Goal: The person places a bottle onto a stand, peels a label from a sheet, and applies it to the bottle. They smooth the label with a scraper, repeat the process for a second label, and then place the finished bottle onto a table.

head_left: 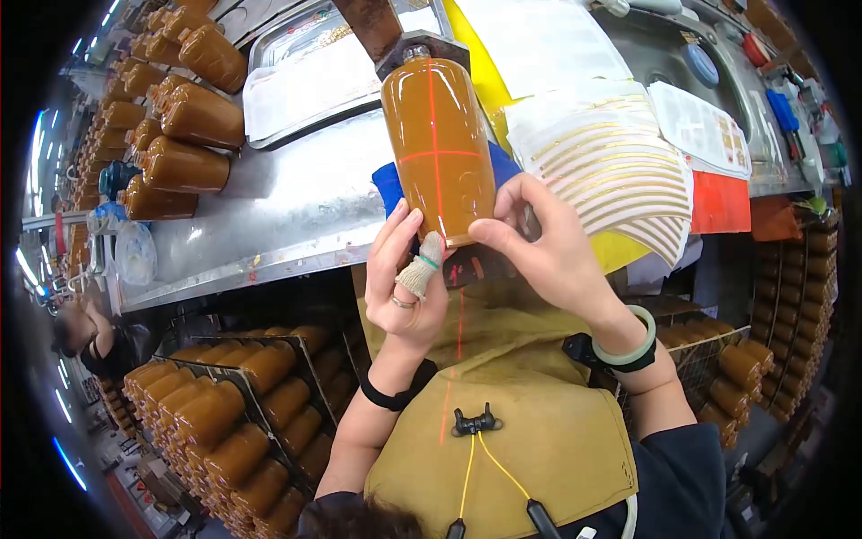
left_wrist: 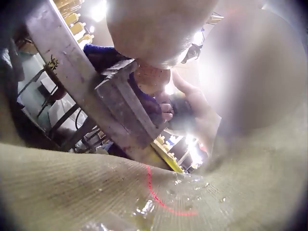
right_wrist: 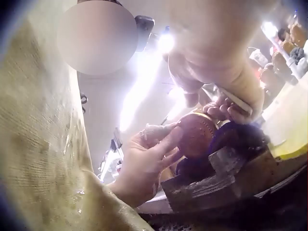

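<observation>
A glossy brown bottle [head_left: 437, 135] lies on a blue padded rest [head_left: 388, 186], its neck at a metal bracket [head_left: 422, 56] and its base toward the person. Red light lines cross on its side. My left hand [head_left: 409, 287] holds the bottle at the base's left edge; one digit wears a pale knitted cover [head_left: 420, 269]. At the base's right edge, the thumb of my right hand [head_left: 552, 247] touches the bottle. Its other fingers curl around a thin pale flat piece [right_wrist: 234, 100], partly hidden by the hand. The round base [right_wrist: 197, 135] shows in the right wrist view.
Curved white strips with gold lines [head_left: 620, 171] fan out at right, near a red sheet [head_left: 720, 202]. A metal tray [head_left: 260, 117] holds white sheets. Brown bottles [head_left: 193, 166] line the left; racked bottles [head_left: 211, 413] stand below. A sink [head_left: 660, 40] is far right.
</observation>
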